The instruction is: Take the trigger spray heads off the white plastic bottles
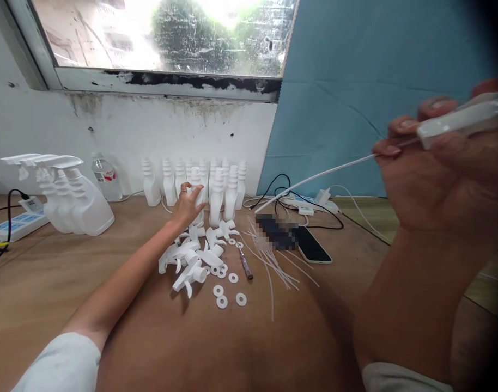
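My left hand point(187, 206) is closed around a white plastic bottle point(195, 175) with a ridged neck, at the front of a group of similar bottles point(217, 191) by the wall. Raised at the right, my right hand point(441, 163) grips a white trigger spray head point(457, 118). A thin white dip tube point(314, 177) runs from it down to the left, its free end above the table. Loose spray heads point(192, 256) lie in a pile just in front of my left hand. White ring washers point(241, 299) are scattered beside them.
A screwdriver point(244, 262), several loose tubes point(273, 267) and a phone point(312, 244) lie on the brown table point(151, 337). Bottles with spray heads fitted point(83, 201) stand at left near a water bottle point(107, 177). Power strips point(18, 226) and cables flank both sides.
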`<state>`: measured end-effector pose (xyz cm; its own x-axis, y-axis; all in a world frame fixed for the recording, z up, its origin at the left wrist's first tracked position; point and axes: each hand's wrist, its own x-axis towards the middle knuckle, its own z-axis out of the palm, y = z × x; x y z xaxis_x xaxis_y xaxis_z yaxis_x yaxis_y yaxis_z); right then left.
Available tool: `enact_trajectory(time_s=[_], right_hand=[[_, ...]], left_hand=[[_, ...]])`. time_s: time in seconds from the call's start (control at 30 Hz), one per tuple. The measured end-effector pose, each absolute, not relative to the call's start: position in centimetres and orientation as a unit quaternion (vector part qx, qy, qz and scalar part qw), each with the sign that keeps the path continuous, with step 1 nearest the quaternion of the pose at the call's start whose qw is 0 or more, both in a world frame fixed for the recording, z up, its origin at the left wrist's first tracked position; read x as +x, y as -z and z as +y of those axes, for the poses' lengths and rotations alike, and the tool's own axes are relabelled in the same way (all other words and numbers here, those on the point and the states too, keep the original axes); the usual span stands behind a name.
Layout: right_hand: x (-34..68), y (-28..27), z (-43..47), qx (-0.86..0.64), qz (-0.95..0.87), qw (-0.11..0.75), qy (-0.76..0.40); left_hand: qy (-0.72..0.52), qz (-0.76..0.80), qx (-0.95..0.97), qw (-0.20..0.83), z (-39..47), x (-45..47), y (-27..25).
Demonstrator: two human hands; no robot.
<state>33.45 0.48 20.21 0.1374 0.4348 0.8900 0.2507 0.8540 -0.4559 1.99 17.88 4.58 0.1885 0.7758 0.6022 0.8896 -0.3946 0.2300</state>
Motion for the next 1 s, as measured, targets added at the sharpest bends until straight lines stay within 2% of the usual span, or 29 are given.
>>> enact_trajectory(time_s=[0.1,0.33,0.47,0.53,0.63,0.7,0.77,0.83,1.0], right_hand=[[32.6,-20.3,0.5,-0.21,-0.655,0.698,-0.197],[31.5,-20.1,2.4,-0.219,-0.646,0.69,-0.241],[29.5,-19.4,3.0,-0.234,-0.626,0.67,-0.324],[28.2,-18.6,3.4,-0.247,-0.624,0.644,-0.366],[25.8,-16.7,4.1,-0.319,-0.657,0.565,-0.383],[24.2,-15.4,4.4,-0.37,-0.703,0.491,-0.356],[22.7,-14.4,4.6,-0.399,-0.739,0.446,-0.31],[21.7,-13.7,4.7,-0.407,-0.756,0.442,-0.262],[21.1,-13.0,4.7,-0.363,-0.787,0.457,-0.201]], left_hand=[[0.329,-0.544,-0.768,0.083,17.7,2.2,-4.6],[0.332,-0.54,-0.769,0.085,16.8,2.1,-4.9],[0.415,-0.523,-0.74,0.079,15.4,1.7,-6.4],[0.491,-0.479,-0.727,0.027,14.2,1.6,-7.8],[0.584,-0.379,-0.698,-0.168,11.7,1.6,-10.4],[0.581,-0.305,-0.681,-0.325,9.8,1.8,-11.9],[0.523,-0.268,-0.686,-0.429,8.1,2.0,-13.0],[0.465,-0.286,-0.702,-0.457,6.9,2.0,-13.4],[0.416,-0.331,-0.72,-0.446,6.3,2.0,-13.2]])
